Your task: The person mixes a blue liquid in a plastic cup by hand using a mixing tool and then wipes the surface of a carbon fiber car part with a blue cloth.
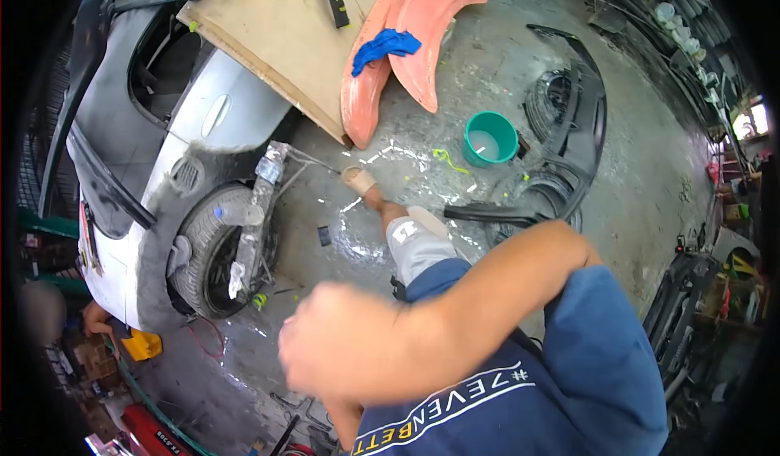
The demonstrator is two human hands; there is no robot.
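Note:
My right arm reaches across the front of my body from the right. My right hand [333, 342] hangs in the air at chest height and is smeared by motion; its fingers and anything in them cannot be made out. Behind it only a piece of my left forearm [344, 417] shows, and the left hand is hidden. Left of the right hand stands the car's wheel [199, 253], beneath a grey sanded patch [179, 204] on the silver car [114, 253]. A tape-wrapped metal stand [262, 200] leans near it, with a clear plastic bottle [240, 214] on top.
A wooden board [268, 33] lies ahead, beside orange-pink curved panels [418, 58] bearing a blue cloth [386, 48]. A green bucket [490, 139] holds cloudy liquid. To its right, a black bumper [597, 106] rests over tyres [548, 102]. Another person's arm [99, 322] shows at far left.

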